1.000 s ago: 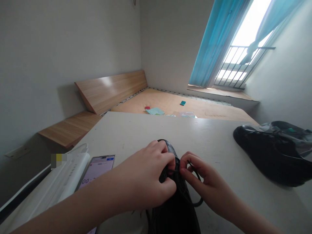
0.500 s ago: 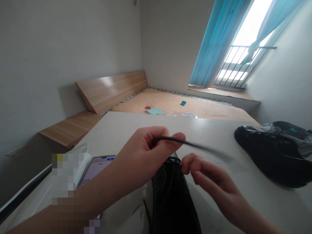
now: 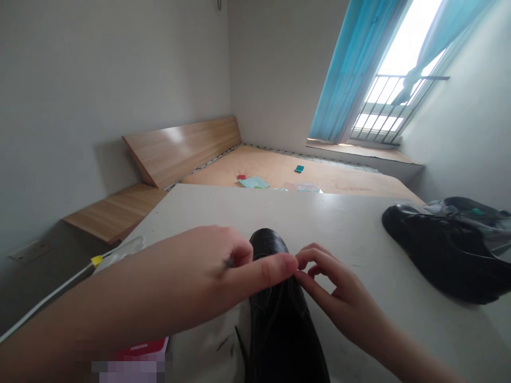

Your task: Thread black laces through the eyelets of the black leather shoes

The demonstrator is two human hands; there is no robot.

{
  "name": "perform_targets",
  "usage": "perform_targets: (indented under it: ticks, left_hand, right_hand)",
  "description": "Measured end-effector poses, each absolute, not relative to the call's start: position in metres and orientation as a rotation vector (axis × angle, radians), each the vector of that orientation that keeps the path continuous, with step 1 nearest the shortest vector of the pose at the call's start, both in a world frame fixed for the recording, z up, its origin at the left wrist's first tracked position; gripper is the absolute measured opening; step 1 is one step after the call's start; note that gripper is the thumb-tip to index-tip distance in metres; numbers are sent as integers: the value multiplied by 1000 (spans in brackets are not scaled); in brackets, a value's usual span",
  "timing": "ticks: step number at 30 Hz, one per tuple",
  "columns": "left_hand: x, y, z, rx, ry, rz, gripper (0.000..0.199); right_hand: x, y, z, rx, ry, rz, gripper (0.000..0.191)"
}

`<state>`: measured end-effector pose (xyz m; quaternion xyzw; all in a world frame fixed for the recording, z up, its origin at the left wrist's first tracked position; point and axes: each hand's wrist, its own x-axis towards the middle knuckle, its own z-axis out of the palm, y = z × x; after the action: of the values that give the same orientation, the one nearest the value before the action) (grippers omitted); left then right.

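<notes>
Your left hand [image 3: 199,266] reaches across the black leather shoe [image 3: 281,324] on the worktop [image 3: 351,226], nearly meeting your right hand [image 3: 339,287] just beside it.

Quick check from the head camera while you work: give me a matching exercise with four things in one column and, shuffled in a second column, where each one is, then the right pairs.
Column one:
1. Left hand
2. Right hand
3. Second black shoe
4. Blue curtain

Column two:
A. Hanging by the window
B. Lying on the table, apart from the hands
C. Stretched across the black leather shoe
D. Fingertips at that shoe's side

Pairs: 1-C, 2-D, 3-B, 4-A
</notes>
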<state>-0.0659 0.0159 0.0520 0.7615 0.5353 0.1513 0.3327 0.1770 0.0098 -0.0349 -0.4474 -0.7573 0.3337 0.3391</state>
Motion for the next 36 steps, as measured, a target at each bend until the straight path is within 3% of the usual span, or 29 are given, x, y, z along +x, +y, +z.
perform_targets:
  ticks: [4,9,12,17,21,24,30,32,36]
  left_hand:
    - [-66,17,48,2149,1456,-56,43]
    - [-60,19,48,2220,1435,-65,27]
    - [-52,21,47,2267,1431,24,27]
    - [-44,22,44,2312,1407,94,23]
    - [-43,24,39,2322,1398,149,19]
    - [-41,24,36,2295,1396,172,24]
    - [-39,22,35,2220,1336,151,34]
    - [-39,23,37,2159,1321,154,33]
    - [-38,26,37,2097,1327,224,32]
  right_hand:
    - [179,14,-36,-1214,-1917,1018,14]
    - [181,18,-34,-1183,-1993,1067,19]
    - [181,20,-26,-1148,-2213,633,13]
    - [181,30,-6,-857,-2473,-558,18]
    - [170,40,7,-682,-2507,-797,26]
    - [156,44,12,-766,-2514,-503,23]
    - [140,46,15,-1010,-2303,937,13]
    - [145,48,18,-1042,-2163,1250,14]
    - [171,57,30,-1144,-1973,1240,25]
